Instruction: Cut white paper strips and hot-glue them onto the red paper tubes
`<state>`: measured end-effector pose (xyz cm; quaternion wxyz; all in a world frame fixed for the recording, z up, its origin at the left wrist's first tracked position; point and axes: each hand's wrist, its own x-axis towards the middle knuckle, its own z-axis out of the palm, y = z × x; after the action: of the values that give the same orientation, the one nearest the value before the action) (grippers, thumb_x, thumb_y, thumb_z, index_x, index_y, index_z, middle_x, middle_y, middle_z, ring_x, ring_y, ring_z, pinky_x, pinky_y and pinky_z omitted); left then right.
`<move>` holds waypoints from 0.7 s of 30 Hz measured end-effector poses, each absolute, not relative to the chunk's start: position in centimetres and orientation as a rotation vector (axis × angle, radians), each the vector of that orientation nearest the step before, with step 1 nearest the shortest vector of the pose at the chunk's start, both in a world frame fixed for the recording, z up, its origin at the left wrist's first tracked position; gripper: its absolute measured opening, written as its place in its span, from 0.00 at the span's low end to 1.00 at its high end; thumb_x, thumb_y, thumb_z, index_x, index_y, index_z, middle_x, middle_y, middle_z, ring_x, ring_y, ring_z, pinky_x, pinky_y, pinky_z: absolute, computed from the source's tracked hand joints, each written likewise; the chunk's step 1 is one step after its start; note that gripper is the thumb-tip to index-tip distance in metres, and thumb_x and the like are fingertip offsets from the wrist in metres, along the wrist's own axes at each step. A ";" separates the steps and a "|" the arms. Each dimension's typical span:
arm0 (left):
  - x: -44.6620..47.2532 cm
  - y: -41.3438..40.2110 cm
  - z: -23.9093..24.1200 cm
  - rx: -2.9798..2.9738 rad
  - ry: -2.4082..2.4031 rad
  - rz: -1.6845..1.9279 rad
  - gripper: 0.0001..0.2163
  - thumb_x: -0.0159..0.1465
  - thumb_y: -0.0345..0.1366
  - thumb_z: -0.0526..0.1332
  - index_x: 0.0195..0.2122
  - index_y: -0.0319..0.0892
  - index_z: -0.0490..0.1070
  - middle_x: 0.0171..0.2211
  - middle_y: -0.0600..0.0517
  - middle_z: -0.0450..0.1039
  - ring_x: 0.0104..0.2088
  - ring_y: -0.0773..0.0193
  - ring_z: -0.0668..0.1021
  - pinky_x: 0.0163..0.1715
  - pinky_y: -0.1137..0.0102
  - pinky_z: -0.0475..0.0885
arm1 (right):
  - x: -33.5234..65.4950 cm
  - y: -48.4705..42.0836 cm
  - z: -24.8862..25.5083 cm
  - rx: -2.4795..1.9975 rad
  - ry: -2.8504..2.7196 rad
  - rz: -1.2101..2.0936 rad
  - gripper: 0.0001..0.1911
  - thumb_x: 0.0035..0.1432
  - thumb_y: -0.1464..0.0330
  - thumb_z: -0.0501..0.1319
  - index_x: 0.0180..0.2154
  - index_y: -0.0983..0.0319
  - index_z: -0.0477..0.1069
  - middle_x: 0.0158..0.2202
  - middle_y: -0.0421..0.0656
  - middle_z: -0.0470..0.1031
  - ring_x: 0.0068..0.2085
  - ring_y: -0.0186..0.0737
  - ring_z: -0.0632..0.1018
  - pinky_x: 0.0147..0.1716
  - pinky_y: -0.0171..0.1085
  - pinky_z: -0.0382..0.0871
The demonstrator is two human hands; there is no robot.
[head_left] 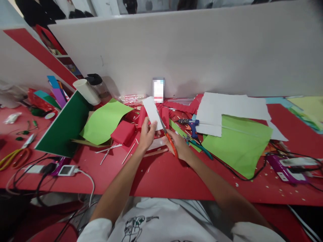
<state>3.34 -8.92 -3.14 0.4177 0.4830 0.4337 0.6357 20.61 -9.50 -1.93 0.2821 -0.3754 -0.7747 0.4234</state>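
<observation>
A white paper strip is pinched in my left hand, standing up and tilted to the left. My right hand grips a pair of scissors with orange handles. Its blades lie at the lower right edge of the strip; whether they are cutting into it I cannot tell. Behind the strip lies red crepe paper, and a folded red piece sits left of my left hand. Right of my right hand are teal-handled pliers and a blue glue gun.
Green sheets and white sheets cover parts of the red table. A phone leans on the white partition. Purple power strips with cables lie at both sides. Yellow-handled scissors rest far left.
</observation>
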 end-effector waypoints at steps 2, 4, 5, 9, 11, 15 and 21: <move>3.4 -9.0 -3.1 1.205 1.073 1.572 0.22 0.65 0.59 0.66 0.40 0.46 0.64 0.19 0.59 0.71 0.17 0.66 0.73 0.20 0.70 0.69 | 20.5 -9.6 -2.0 -1.019 -2.050 1.153 0.28 0.70 0.43 0.53 0.51 0.58 0.72 0.28 0.40 0.74 0.29 0.42 0.75 0.32 0.38 0.66; 3.5 -9.0 -3.1 1.190 1.059 1.550 0.22 0.65 0.59 0.66 0.39 0.46 0.64 0.18 0.59 0.70 0.16 0.67 0.72 0.19 0.70 0.68 | 20.5 -9.5 -1.9 -1.037 -2.056 1.119 0.29 0.70 0.42 0.52 0.50 0.59 0.72 0.29 0.41 0.74 0.30 0.43 0.76 0.32 0.38 0.66; 3.6 -9.0 -3.1 1.185 1.056 1.546 0.22 0.65 0.59 0.66 0.39 0.46 0.65 0.18 0.59 0.69 0.16 0.67 0.72 0.19 0.71 0.68 | 20.6 -9.4 -1.8 -1.046 -2.076 1.086 0.29 0.70 0.42 0.52 0.49 0.59 0.73 0.30 0.42 0.75 0.31 0.43 0.76 0.33 0.38 0.66; 3.7 -9.1 -3.2 1.191 1.065 1.556 0.22 0.64 0.60 0.66 0.39 0.46 0.64 0.18 0.59 0.71 0.16 0.66 0.73 0.19 0.71 0.68 | 21.1 -8.8 -1.5 -1.037 -2.153 1.057 0.29 0.69 0.42 0.53 0.50 0.58 0.74 0.31 0.42 0.76 0.34 0.46 0.78 0.36 0.40 0.68; 3.7 -9.1 -3.2 1.203 1.062 1.542 0.22 0.65 0.60 0.66 0.40 0.47 0.64 0.18 0.59 0.71 0.17 0.66 0.74 0.19 0.70 0.68 | 21.3 -8.6 -1.4 -1.024 -2.145 1.090 0.29 0.70 0.42 0.52 0.51 0.58 0.74 0.29 0.42 0.76 0.34 0.47 0.78 0.36 0.40 0.69; 3.7 -9.2 -3.2 1.232 1.073 1.514 0.22 0.66 0.60 0.65 0.40 0.46 0.63 0.18 0.59 0.71 0.16 0.67 0.73 0.19 0.71 0.68 | 21.2 -8.8 -1.4 -1.015 -2.115 1.068 0.28 0.70 0.43 0.52 0.49 0.59 0.74 0.31 0.43 0.78 0.34 0.46 0.79 0.36 0.40 0.69; 4.0 -9.3 -3.4 1.215 1.087 1.528 0.21 0.66 0.58 0.65 0.40 0.46 0.62 0.19 0.61 0.70 0.17 0.69 0.73 0.20 0.72 0.67 | 20.3 -9.5 -1.9 -1.080 -2.022 1.131 0.27 0.71 0.45 0.52 0.47 0.59 0.74 0.22 0.38 0.70 0.29 0.45 0.77 0.32 0.39 0.67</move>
<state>4.02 -9.26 -3.40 0.4382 0.4887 0.4375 0.6147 20.30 -9.45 -1.94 0.2886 -0.4044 -0.7574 0.4236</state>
